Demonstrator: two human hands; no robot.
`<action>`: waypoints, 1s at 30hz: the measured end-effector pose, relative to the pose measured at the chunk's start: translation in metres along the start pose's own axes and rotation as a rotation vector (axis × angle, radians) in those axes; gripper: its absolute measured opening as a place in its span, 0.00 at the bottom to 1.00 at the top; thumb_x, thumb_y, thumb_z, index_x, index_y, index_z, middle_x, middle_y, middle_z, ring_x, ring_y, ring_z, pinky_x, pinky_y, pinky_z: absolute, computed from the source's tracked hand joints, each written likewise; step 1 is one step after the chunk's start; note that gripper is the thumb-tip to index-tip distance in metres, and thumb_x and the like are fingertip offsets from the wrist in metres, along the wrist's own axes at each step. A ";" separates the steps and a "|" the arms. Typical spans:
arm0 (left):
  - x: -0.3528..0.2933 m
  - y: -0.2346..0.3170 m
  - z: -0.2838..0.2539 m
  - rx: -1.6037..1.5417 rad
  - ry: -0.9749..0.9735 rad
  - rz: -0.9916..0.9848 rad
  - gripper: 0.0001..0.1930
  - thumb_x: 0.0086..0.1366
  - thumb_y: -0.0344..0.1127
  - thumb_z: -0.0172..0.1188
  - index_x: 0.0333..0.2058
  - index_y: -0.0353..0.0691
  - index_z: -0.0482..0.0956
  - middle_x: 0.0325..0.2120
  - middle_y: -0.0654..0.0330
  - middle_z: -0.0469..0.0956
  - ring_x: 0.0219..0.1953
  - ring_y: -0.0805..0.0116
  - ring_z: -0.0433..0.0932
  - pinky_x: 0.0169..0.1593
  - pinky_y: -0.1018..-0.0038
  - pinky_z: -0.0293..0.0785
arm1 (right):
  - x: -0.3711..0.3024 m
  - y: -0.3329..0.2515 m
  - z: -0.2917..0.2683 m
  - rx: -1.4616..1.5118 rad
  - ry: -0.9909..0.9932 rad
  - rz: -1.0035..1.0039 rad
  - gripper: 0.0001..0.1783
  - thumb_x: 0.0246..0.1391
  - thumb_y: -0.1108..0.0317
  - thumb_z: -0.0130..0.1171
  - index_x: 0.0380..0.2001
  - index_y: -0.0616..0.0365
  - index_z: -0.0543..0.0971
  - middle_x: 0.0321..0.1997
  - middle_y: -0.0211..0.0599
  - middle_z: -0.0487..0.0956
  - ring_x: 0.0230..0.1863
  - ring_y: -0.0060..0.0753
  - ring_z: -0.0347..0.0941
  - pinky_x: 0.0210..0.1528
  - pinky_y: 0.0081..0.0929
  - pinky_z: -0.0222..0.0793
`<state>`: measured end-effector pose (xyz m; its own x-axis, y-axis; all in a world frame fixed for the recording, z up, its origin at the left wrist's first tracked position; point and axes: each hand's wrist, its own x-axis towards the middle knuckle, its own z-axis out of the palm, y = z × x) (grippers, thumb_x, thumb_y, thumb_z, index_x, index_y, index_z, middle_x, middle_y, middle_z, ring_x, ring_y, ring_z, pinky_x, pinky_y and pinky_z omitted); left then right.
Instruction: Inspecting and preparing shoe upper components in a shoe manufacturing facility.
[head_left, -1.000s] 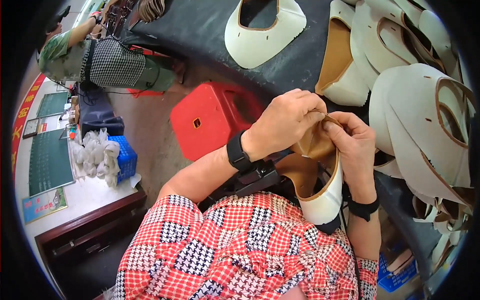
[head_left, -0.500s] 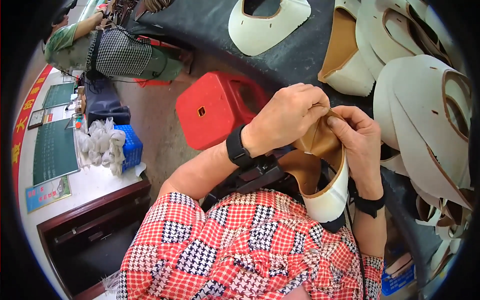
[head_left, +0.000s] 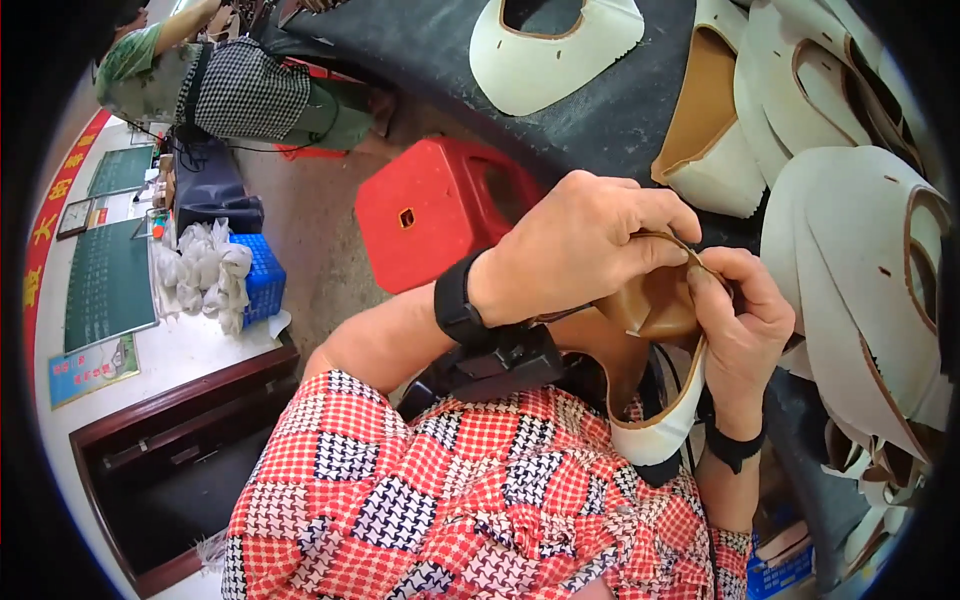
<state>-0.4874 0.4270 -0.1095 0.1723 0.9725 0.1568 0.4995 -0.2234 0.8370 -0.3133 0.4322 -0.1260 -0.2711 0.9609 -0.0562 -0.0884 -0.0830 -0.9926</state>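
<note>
The left hand (head_left: pixel 565 240) and the right hand (head_left: pixel 745 325) are busy with one bent piece (head_left: pixel 655 310), tan inside and white outside. It is held up to the right of the red stool (head_left: pixel 425 240) and a bit lower than it in the view, by the checked shirt (head_left: pixel 400 510). The step looks like working the top edge with the fingers, maybe folding or joining it. The right hand pinches that edge between thumb and finger. The left thumb is at the edge too, close by, but its pointing finger sits up above, so I can't tell if it pinches. My guess is that the next move needs the right hand to hold tight while the left fingers get a good grip.

Half a second ago, the left fingers were bunched up at the edge. Now the pointing finger is stretched out, and the edge shows in a gap under it. The right hand is farther from the stool. The big pile of white pieces (head_left: pixel 850 260) is still far to the stool's right
</note>
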 end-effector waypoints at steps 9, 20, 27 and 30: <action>0.003 0.002 -0.008 0.081 -0.194 -0.008 0.06 0.53 0.29 0.61 0.32 0.40 0.80 0.21 0.58 0.77 0.25 0.67 0.76 0.28 0.76 0.71 | 0.006 0.001 -0.010 -0.038 -0.149 0.102 0.04 0.45 0.82 0.55 0.28 0.65 0.75 0.23 0.22 0.71 0.26 0.11 0.63 0.27 0.12 0.59; -0.016 0.001 -0.006 -0.619 -0.307 -0.532 0.08 0.62 0.33 0.55 0.31 0.32 0.77 0.25 0.68 0.75 0.30 0.83 0.71 0.36 0.84 0.67 | 0.009 0.002 -0.022 0.426 -0.321 0.537 0.20 0.46 0.78 0.56 0.45 0.65 0.68 0.35 0.36 0.77 0.35 0.20 0.73 0.41 0.17 0.68; -0.038 0.010 0.005 -0.549 -0.198 -0.587 0.09 0.63 0.34 0.55 0.30 0.33 0.76 0.24 0.69 0.74 0.29 0.83 0.69 0.35 0.84 0.66 | 0.006 -0.003 -0.019 0.288 -0.490 0.560 0.19 0.42 0.79 0.58 0.40 0.64 0.69 0.34 0.34 0.76 0.34 0.19 0.72 0.39 0.15 0.67; -0.045 0.012 0.008 -0.478 -0.148 -0.541 0.09 0.62 0.33 0.54 0.29 0.33 0.76 0.24 0.69 0.74 0.29 0.83 0.68 0.34 0.84 0.66 | 0.005 0.004 -0.019 0.414 -0.540 0.626 0.18 0.40 0.81 0.56 0.39 0.63 0.70 0.33 0.34 0.77 0.33 0.19 0.72 0.38 0.15 0.67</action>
<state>-0.4823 0.3798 -0.1113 0.1364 0.9119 -0.3871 0.1282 0.3712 0.9197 -0.2964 0.4413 -0.1324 -0.7857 0.4645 -0.4085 -0.0829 -0.7335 -0.6746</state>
